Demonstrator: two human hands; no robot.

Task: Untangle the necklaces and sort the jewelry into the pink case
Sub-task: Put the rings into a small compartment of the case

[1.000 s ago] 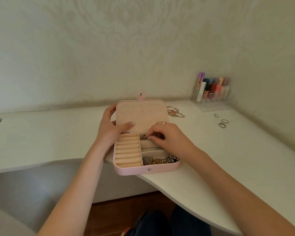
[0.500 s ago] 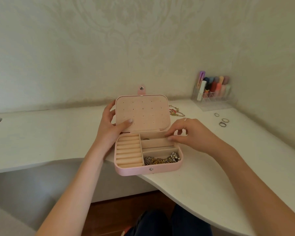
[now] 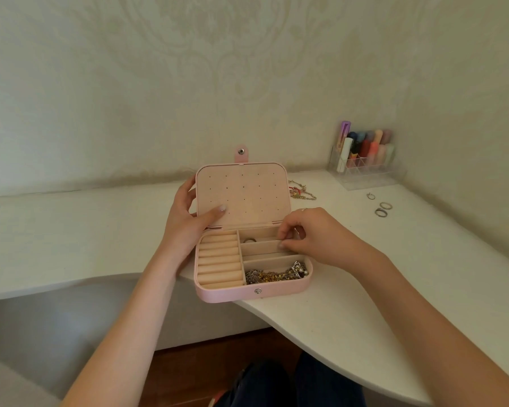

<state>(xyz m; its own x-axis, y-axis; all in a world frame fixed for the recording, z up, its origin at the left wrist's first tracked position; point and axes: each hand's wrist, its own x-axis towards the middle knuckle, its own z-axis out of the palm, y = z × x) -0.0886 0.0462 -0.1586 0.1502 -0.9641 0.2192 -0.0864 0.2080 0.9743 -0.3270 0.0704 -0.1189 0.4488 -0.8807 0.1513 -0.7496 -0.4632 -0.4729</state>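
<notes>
Pulled right hand point(image 3: 315, 236) back from ring point(image 3: 249, 240) dropped in pink case point(image 3: 247, 292), fingers curled empty; left hand point(image 3: 188, 224) grips lid; 3 rings point(image 3: 381, 211) left on desk point(image 3: 365, 274).

Soft, even, rather dim light with a greenish cast, perhaps daylight; shadows are faint. Wide-angle distortion bends the desk point(image 3: 71, 230) edge, and fine detail looks slightly soft throughout.
</notes>
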